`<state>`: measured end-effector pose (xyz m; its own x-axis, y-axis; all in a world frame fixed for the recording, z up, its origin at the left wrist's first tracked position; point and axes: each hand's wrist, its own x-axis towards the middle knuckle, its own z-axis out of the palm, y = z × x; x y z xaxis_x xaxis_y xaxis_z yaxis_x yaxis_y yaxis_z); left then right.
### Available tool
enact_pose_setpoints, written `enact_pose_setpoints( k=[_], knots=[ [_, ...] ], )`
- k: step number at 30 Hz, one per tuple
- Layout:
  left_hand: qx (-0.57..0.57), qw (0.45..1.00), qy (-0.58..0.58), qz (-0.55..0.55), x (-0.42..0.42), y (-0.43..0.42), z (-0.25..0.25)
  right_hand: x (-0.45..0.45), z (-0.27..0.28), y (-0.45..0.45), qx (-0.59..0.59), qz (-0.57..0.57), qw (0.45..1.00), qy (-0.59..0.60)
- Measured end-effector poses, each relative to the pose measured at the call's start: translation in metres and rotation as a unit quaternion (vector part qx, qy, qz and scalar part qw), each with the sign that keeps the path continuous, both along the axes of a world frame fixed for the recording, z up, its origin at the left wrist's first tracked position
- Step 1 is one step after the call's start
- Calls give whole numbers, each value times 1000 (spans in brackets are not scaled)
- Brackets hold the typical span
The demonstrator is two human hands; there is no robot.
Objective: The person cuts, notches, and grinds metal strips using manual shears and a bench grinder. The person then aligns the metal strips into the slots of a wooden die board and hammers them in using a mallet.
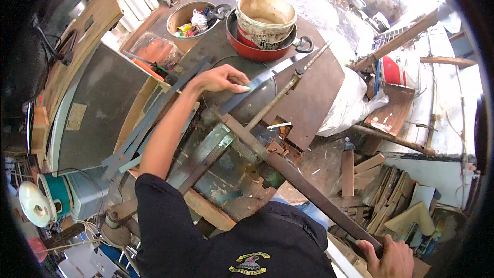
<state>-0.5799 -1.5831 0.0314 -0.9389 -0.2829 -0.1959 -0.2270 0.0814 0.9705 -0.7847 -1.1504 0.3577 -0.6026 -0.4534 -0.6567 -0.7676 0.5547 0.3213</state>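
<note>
Two hands are working apart: nearest, the right hand (393, 260) is wrapping its fingers closed around the end of a long metal lever bar (319, 195). The bar is running forward and leftward from those fingers to the metal strip (265, 75). There, the left hand (218, 78) is holding the strip, its fingers bending nearly shut on it; how far they are reaching underneath, I cannot tell. The strip's near end is lying beside the bar's far end, just behind the left fingers, and the rest is extending ahead of them. The step in hand appears to be positioning the strip at the lever; working the bar would call for keeping the strip steady and the left fingers clear. A slender rod (272, 102) is slanting to their right. Farther ahead, a bucket (247, 31) is sitting inside a red pan (242, 51) on the counter (319, 82).
</note>
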Motion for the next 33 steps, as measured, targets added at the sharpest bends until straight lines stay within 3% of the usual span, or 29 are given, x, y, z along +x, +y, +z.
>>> enact_pose_setpoints(
  k=[3, 7, 10, 13, 17, 25, 33],
  knots=[
    [21, 995, -97, -7, -37, -5, -11, 13, 20, -16, -11, 72, 996, 51],
    [5, 995, -95, 43, -53, -4, -49, 16, 28, -29, -35, 187, 976, 107],
    [-36, 986, -152, -50, -37, -2, -58, 16, 22, -27, -76, 238, 958, 144],
    [38, 983, -173, -53, -22, 5, -63, 15, 20, -27, -83, 243, 955, 150],
    [99, 989, -110, -22, -11, 8, -53, 13, 18, -28, -74, 232, 959, 146],
    [-16, 985, -171, -4, -16, 11, -57, 15, 22, -26, -55, 212, 967, 132],
    [-33, 968, -250, -15, -12, 10, -44, 14, 23, -25, -52, 201, 970, 125]
  ],
)
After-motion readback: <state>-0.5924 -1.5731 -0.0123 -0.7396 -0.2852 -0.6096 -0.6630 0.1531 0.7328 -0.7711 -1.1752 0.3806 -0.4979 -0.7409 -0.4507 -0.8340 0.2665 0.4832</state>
